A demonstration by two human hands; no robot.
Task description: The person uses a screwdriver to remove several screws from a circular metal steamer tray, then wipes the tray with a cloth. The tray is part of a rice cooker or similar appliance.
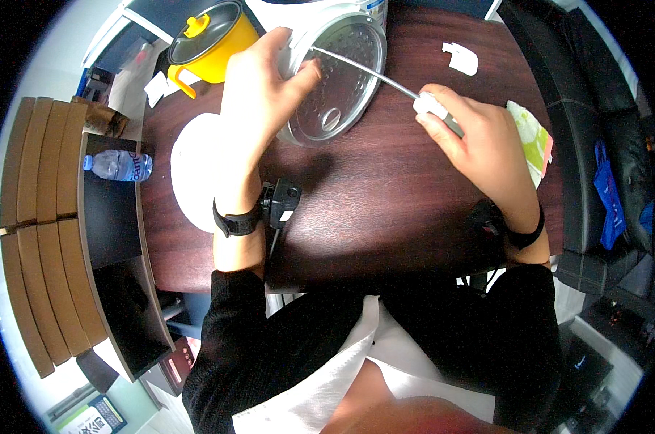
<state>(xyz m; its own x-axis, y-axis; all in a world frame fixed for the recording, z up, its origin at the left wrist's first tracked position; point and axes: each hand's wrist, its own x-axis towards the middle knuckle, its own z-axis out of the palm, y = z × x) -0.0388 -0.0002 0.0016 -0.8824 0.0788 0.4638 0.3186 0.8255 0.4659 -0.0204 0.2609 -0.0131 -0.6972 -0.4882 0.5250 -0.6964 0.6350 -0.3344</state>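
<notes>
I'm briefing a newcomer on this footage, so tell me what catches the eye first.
At the top centre of the dark wooden table, the left hand steadies a round perforated metal lid while the right hand holds a thin metal rod with a white grip across it. A yellow pot with a dark lid stands at the upper left.

A clear plastic water bottle (pixel 116 166) with a blue-and-white label lies on the dark shelf at left. A green-and-white sachet (pixel 531 137) lies on the table's right edge, behind the right hand (pixel 479 145).
</notes>
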